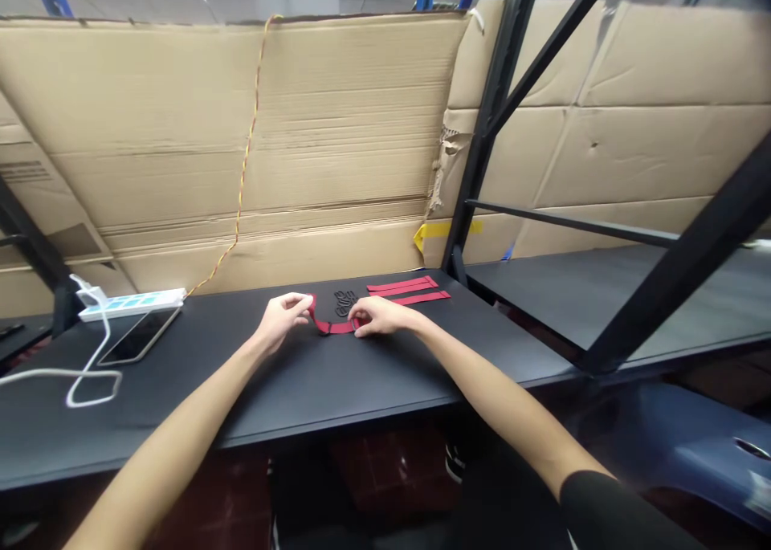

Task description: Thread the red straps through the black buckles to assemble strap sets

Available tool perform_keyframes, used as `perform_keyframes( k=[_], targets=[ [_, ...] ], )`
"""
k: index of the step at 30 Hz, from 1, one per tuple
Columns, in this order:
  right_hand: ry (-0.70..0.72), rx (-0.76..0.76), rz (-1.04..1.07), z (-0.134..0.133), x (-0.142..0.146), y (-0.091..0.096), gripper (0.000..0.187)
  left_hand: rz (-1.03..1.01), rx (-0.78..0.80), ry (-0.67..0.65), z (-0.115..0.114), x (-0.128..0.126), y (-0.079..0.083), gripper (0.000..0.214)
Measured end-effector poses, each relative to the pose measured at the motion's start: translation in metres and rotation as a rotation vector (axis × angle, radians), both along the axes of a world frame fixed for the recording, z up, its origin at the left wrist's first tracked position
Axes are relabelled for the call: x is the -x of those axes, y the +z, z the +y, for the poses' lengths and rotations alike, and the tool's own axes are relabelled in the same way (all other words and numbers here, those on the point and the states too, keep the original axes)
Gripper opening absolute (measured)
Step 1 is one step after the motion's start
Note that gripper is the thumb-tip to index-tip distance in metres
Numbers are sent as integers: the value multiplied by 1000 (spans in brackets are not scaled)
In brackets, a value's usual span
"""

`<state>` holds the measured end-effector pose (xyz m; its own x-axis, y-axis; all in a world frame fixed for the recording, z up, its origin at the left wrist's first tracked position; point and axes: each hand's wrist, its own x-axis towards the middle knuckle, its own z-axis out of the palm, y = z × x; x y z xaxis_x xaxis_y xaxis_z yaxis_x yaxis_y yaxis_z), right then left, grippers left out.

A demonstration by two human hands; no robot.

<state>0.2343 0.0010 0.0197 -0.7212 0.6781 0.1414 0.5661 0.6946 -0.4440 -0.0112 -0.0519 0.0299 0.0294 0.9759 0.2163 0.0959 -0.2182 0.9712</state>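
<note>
On the black tabletop (241, 389), a red fabric strap (332, 327) forms a loop between my two hands, with small black fittings on it. My left hand (280, 321) pinches the strap's raised end. My right hand (382, 315) rests on the strap's other side, fingers closed on it, partly hiding it. Just behind the loop lies a small pile of black plastic buckles (345, 303). Further back to the right lie several flat red straps (402, 286), near my right hand but not touching it.
At the left of the table are a white power strip (129, 304), a smartphone (140, 336) and a looped white cable (78, 381). Cardboard sheets (241, 132) line the back edge. Black metal rack bars (680, 269) stand to the right.
</note>
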Motion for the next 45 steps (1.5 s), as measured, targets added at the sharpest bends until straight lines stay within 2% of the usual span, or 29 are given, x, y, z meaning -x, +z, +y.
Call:
perform_keyframes(
  k=[4, 8, 12, 19, 23, 28, 33, 35, 37, 40, 42, 45],
  targets=[
    [102, -104, 213, -6, 8, -1, 39, 97, -85, -58, -3, -3, -1, 43],
    [72, -132, 363, -17, 21, 1, 36, 159, -58, -161, -8, -9, -3, 32],
    [67, -159, 455, -29, 31, 1, 28, 240, -76, -133, -13, -16, -6, 27],
    [86, -340, 430, -31, 36, -4, 24, 355, -151, 8, -16, -22, -6, 21],
    [104, -391, 382, -29, 37, -8, 20, 398, -188, -5, -15, -21, -9, 19],
    [120, -381, 382, -33, 36, -7, 21, 332, -173, -48, -14, -22, -12, 20],
    [139, -227, 452, -35, 35, -2, 33, 230, -92, -138, -15, -21, -7, 25],
    [113, -52, 551, -34, 35, 0, 43, 194, -80, -161, -15, -18, -4, 27],
    [78, 191, 689, -32, 34, 2, 49, 140, -93, -153, -14, -17, -1, 30],
    [68, 497, 843, -31, 33, 4, 44, 75, -105, -130, -15, -16, 1, 32],
    [68, 594, 877, -30, 32, 4, 39, 63, -95, -124, -16, -16, 2, 33],
    [58, 632, 861, -30, 31, 3, 39, 48, -88, -133, -16, -16, 1, 32]
  ],
)
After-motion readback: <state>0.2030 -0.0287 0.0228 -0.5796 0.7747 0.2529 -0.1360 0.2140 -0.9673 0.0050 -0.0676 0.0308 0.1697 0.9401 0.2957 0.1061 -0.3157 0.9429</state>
